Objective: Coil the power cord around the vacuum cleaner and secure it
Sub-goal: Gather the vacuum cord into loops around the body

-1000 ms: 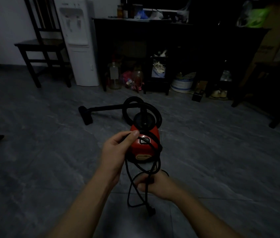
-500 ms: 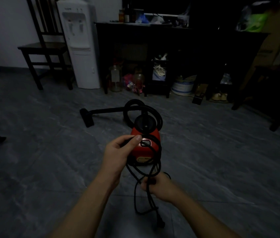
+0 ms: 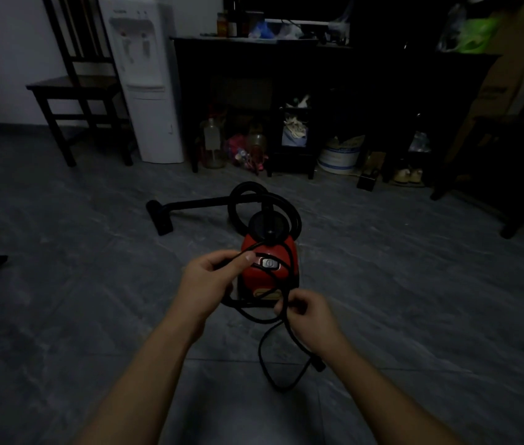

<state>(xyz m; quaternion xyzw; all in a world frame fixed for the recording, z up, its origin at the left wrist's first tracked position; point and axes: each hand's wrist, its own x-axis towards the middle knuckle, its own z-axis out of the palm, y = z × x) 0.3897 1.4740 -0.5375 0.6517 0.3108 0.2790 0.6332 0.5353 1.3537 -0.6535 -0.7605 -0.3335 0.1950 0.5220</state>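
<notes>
Vacuum cleaner (image 3: 269, 268) on floor (image 3: 61, 284); hose (image 3: 244, 200) behind it; water dispenser (image 3: 145, 78) far left.

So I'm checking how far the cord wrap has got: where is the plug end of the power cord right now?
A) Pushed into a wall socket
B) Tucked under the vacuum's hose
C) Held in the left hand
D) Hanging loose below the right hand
D: the plug dangles on a slack loop of the power cord below the right hand, above the floor.
</notes>
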